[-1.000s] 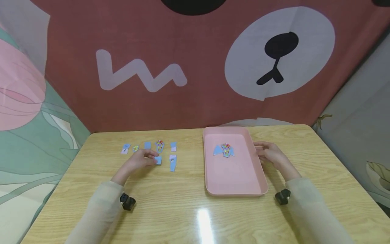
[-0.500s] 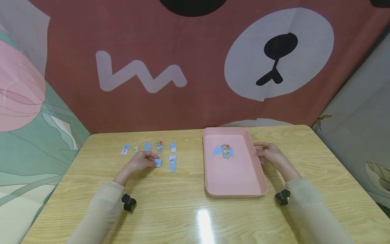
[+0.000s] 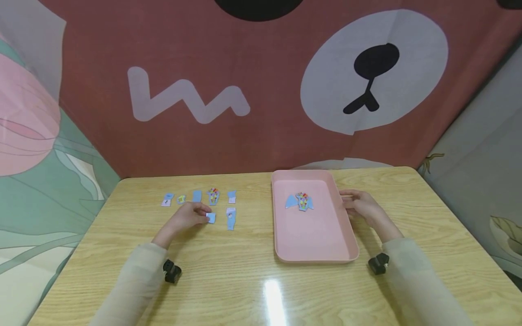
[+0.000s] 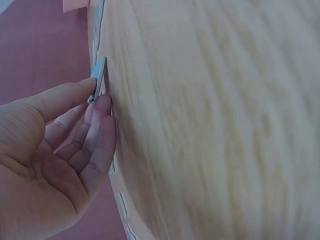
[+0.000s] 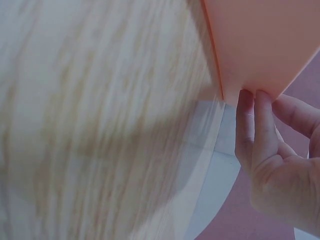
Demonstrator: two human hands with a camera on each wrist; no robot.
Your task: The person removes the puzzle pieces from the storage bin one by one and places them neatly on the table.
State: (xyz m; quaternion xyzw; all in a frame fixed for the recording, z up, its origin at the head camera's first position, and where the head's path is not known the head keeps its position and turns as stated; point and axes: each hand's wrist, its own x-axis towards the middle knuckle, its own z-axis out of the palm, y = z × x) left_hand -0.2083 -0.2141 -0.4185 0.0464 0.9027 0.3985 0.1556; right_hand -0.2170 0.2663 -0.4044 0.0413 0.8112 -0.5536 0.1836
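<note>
In the head view, my left hand (image 3: 190,214) pinches a small blue puzzle piece (image 3: 211,218) between thumb and fingertips. The left wrist view shows this piece (image 4: 99,80) tilted on edge close to the tabletop. My right hand (image 3: 364,206) holds the right wall of a pink tray (image 3: 318,240). From the right wrist, its fingertips lie against the tray's outer wall (image 5: 265,40), with the thumb at the rim. Inside the tray, a colourful patterned puzzle piece (image 3: 302,202) sits between blue pieces at its sides.
Several flat pieces lie left of the tray, among them a plain blue piece (image 3: 197,195), a patterned piece (image 3: 213,196) and a long blue piece (image 3: 231,219). The wooden table (image 3: 228,280) meets a printed cloth backdrop (image 3: 204,149) behind.
My left hand and the blue piece have shifted slightly toward me, and the piece's angle has changed a little. The right hand and the tray stay in place.
</note>
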